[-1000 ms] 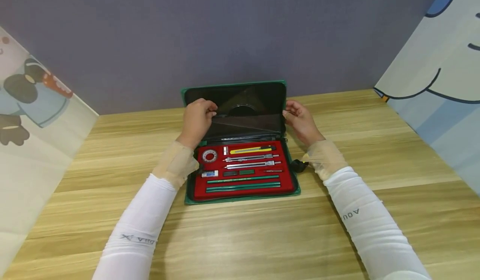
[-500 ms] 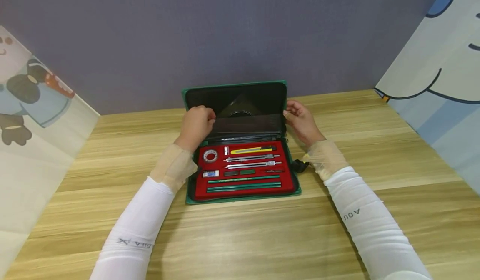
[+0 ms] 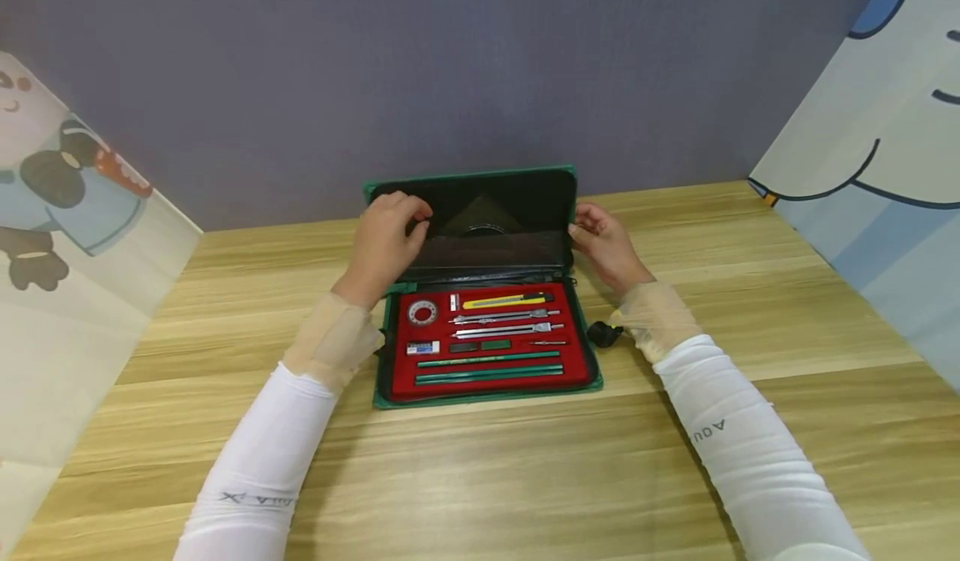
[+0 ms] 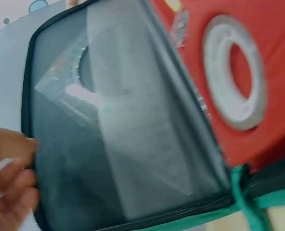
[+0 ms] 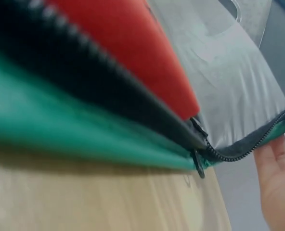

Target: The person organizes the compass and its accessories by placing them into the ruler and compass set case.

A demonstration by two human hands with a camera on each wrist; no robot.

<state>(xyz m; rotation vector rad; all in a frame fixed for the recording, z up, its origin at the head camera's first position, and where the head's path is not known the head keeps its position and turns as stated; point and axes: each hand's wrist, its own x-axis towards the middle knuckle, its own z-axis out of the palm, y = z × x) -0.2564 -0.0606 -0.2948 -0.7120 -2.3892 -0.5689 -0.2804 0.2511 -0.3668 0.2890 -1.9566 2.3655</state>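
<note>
Table [image 3: 675, 478]: pale wood grain, under everything. Grey wall behind it, cartoon panels at both sides.

Case [image 3: 480, 394]: green zip case, lying open mid-table between the two hands. Its lid [image 3: 540, 190] stands raised at the far side, dark mesh inside; clear set squares [image 4: 80, 96] sit behind the mesh. Red tray [image 3: 577, 361] lies flat on the near side of both grips.

Left hand [image 3: 384, 240]: on the lid's left edge, fingers curled over the rim near the top corner. The left wrist view shows fingertips [image 4: 10, 192] against the black binding. It grips the lid.

Right hand [image 3: 602, 242]: at the lid's right edge, fingers bent round it. The right wrist view shows the palm just beside the zip [image 5: 239, 151] at the lid corner; actual contact is hard to make out there. From the head view it reads as holding the edge.

In the tray, nearer the person than both grips: green pencils [image 3: 487, 371] along the front, two metal compasses [image 3: 506, 323] above them, yellow knife [image 3: 502, 301] closest to the lid. Tape roll [image 3: 422, 313] lies below the left hand, with a white eraser [image 3: 422, 348] nearer still. A small black object [image 3: 602, 333] lies on the table by the right wrist, outside the case.
</note>
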